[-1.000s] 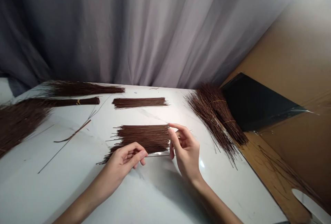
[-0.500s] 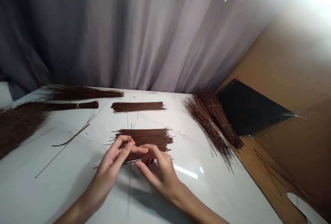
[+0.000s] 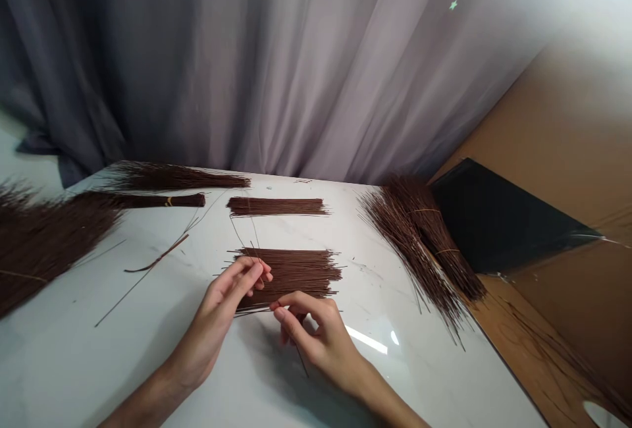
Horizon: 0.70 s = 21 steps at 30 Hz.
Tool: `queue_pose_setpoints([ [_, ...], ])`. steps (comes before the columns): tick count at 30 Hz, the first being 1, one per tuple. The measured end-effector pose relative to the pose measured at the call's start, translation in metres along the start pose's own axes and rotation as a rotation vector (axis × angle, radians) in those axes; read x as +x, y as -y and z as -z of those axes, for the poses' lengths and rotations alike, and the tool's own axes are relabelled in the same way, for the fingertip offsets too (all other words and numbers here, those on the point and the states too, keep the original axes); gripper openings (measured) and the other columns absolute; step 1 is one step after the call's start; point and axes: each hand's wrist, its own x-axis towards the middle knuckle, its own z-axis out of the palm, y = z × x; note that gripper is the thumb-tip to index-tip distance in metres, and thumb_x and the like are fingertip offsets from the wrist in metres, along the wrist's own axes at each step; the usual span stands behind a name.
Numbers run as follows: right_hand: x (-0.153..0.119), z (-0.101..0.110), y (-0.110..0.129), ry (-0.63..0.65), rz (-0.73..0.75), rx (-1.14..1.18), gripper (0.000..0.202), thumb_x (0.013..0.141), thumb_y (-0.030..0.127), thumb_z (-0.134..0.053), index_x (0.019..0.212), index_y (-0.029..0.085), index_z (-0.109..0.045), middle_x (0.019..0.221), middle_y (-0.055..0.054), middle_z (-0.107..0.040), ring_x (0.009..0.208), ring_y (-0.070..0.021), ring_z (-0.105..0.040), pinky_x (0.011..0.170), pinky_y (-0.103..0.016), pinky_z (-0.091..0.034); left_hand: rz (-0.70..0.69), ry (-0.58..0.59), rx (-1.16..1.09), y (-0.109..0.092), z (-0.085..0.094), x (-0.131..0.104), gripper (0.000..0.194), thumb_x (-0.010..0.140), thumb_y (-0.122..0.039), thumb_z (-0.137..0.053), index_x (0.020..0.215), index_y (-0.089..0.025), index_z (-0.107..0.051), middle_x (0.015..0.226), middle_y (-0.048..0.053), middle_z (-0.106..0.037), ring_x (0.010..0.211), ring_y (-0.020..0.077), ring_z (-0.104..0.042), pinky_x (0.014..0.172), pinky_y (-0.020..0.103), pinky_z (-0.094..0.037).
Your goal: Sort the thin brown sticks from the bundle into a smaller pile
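Observation:
My left hand point(image 3: 234, 293) pinches thin brown stems point(image 3: 237, 232) between thumb and fingertips, and their fine ends rise above it. To its right, my right hand point(image 3: 320, 332) has thumb and forefinger closed on a thin brown stem, whose lower end point(image 3: 303, 362) sticks out below the palm. Whether both hands grip the same stem, I cannot tell. Under and behind the fingers lies a flat pile of cut brown stems point(image 3: 301, 270), partly covered by both hands. Beyond it is a narrower, neat stack of stems point(image 3: 276, 207).
Bushy stem bundles lie at left point(image 3: 54, 243) and back left point(image 3: 182, 178); a yellow-tied bundle point(image 3: 185, 201) sits between. Loose stems point(image 3: 158, 260) cross the white table point(image 3: 148, 355). Tied bundles point(image 3: 419, 237) lie at the right edge, beside a black panel point(image 3: 508, 224). A grey curtain point(image 3: 296, 72) hangs behind.
My right hand has moved down and slightly right, away from the left fingertips, and a stem end now slants below it. The view has shifted a little left.

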Motion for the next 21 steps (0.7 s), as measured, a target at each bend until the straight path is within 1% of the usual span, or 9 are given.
queue_pose_setpoints([
  [3,-0.002,0.005,0.0,0.021,0.002,-0.024,0.027,0.102,0.038,-0.054,0.095,0.018,-0.071,0.063,0.001,-0.064,0.056,-0.0098,-0.055,0.052,-0.02,-0.038,-0.064,-0.065,0.047,-0.004,0.009,0.004,0.025,0.096,-0.049,-0.064,0.097,-0.024,-0.068,0.102,0.002,-0.066,0.1,0.0194,-0.057,0.092,0.027,-0.043],
  [6,-0.003,0.008,-0.001,0.099,0.002,-0.038,0.027,0.101,0.038,-0.055,0.096,0.018,-0.071,0.062,0.002,-0.062,0.056,-0.0091,-0.052,0.05,-0.019,-0.035,-0.102,-0.137,0.097,-0.009,0.019,0.007,0.025,0.089,-0.047,-0.075,0.099,-0.024,-0.069,0.104,0.002,-0.069,0.101,0.0201,-0.06,0.093,0.028,-0.045],
  [8,-0.003,0.009,-0.001,0.129,0.005,-0.046,0.027,0.101,0.039,-0.054,0.096,0.018,-0.071,0.062,0.002,-0.061,0.055,-0.0088,-0.05,0.049,-0.019,-0.034,-0.123,-0.168,0.117,-0.011,0.023,0.008,0.027,0.085,-0.045,-0.078,0.101,-0.024,-0.07,0.107,0.002,-0.069,0.103,0.021,-0.061,0.092,0.029,-0.047],
  [10,-0.003,0.01,0.0,0.132,-0.002,-0.046,0.028,0.101,0.04,-0.054,0.095,0.017,-0.071,0.06,0.002,-0.06,0.054,-0.0087,-0.049,0.048,-0.019,-0.033,-0.161,-0.189,0.134,-0.013,0.024,0.009,0.026,0.085,-0.043,-0.079,0.099,-0.024,-0.069,0.106,0.002,-0.068,0.103,0.0211,-0.061,0.091,0.028,-0.048],
  [14,-0.002,0.011,0.004,0.157,-0.04,-0.034,0.031,0.102,0.042,-0.053,0.097,0.018,-0.071,0.06,0.002,-0.061,0.054,-0.0097,-0.049,0.049,-0.02,-0.034,-0.202,-0.189,0.162,-0.013,0.023,0.009,0.02,0.087,-0.04,-0.077,0.092,-0.023,-0.067,0.099,0.001,-0.065,0.098,0.0193,-0.059,0.087,0.027,-0.048],
  [18,-0.003,0.013,0.006,0.247,-0.04,-0.001,0.033,0.103,0.043,-0.05,0.098,0.018,-0.071,0.063,0.001,-0.063,0.055,-0.01,-0.051,0.049,-0.02,-0.036,-0.159,-0.156,0.147,-0.012,0.025,0.009,0.021,0.087,-0.041,-0.077,0.089,-0.022,-0.066,0.098,0.001,-0.065,0.097,0.0185,-0.058,0.087,0.025,-0.046],
  [21,-0.003,0.014,0.007,0.269,-0.04,-0.012,0.033,0.104,0.043,-0.049,0.099,0.018,-0.071,0.064,0.001,-0.064,0.055,-0.0102,-0.05,0.051,-0.02,-0.038,-0.107,-0.141,0.136,-0.013,0.026,0.01,0.022,0.088,-0.043,-0.076,0.094,-0.023,-0.068,0.1,0.001,-0.065,0.096,0.0182,-0.058,0.085,0.025,-0.046],
])
